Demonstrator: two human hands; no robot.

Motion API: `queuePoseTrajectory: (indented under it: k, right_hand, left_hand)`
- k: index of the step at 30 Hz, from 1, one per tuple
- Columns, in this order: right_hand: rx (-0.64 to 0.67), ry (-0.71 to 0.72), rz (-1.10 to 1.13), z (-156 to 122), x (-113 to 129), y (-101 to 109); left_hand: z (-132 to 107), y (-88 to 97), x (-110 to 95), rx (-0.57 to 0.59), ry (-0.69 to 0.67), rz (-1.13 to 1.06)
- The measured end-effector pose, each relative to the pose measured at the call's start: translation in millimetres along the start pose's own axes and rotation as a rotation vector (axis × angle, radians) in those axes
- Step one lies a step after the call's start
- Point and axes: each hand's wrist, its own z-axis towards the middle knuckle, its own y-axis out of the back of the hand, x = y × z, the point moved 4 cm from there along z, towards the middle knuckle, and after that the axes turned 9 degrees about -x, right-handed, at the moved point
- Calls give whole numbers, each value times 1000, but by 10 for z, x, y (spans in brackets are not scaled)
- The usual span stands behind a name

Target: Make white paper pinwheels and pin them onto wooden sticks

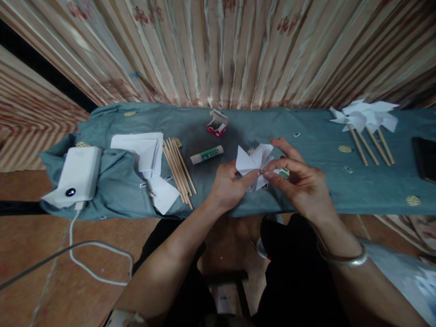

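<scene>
A white paper pinwheel (254,160) with folded blades is held up over the front of the cloth-covered table. My left hand (230,186) is closed on its lower left side, the thumb reaching to the centre. From the right, my right hand (299,181) pinches at the same centre with thumb and index finger, its other fingers partly raised. A tiny dark spot shows between the fingertips, too small to name. Behind the hands lie a glue stick (206,155) and an open little red box (217,125) of small metallic pins.
Wooden sticks (179,172) and white paper sheets (153,154) lie to the left, with a white power bank (78,175) and its cable (98,244) beyond. Several finished pinwheels on sticks (369,116) rest at right, near a dark phone (424,159). A curtain (218,54) hangs behind.
</scene>
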Motion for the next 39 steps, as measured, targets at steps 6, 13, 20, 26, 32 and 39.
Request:
queuePoseTrajectory:
  k: [6,13,20,26,32,39]
  right_hand:
    - [4,1,-12,-1,-1,-3]
    - [11,-8,-36,-6,6,-7]
    - [15,-16,-31,-2,2,-25]
    - [45,-21,-46,3,-23,-40]
    - [45,-76,-20,-28,-44,-35]
    - [47,-136,15,-86,-48,-15]
  left_hand:
    - [-3,7,-15,9,-30,25]
    - [-1,27,-16,-9,-51,64]
    - [10,38,-56,-25,-93,140]
    - [19,54,-145,-14,-173,259]
    - [17,58,-139,-24,-203,322]
    - [-3,35,-120,21,-230,350]
